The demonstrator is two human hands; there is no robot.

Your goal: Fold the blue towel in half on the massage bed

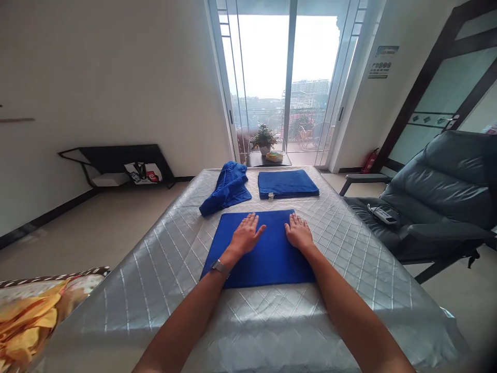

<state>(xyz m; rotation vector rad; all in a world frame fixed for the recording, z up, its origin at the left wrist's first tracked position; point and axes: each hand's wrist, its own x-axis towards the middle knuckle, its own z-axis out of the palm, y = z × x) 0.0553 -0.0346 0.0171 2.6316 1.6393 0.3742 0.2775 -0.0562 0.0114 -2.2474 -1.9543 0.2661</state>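
A blue towel lies flat in a rectangle on the silver quilted table cover. My left hand, with a watch on the wrist, rests flat on the towel's left half, fingers stretched forward and thumb apart. On its right half my right hand lies palm down with fingers extended, near the far right corner. Beyond the towel sits a neat stack of folded blue towels with a white tag. Left of that stack a crumpled blue towel is bunched up.
A dark recliner chair with a grey device on its seat stands at the right. Behind the table, a potted plant stands on a small table before the glass door. Yellow cloth lies at the lower left.
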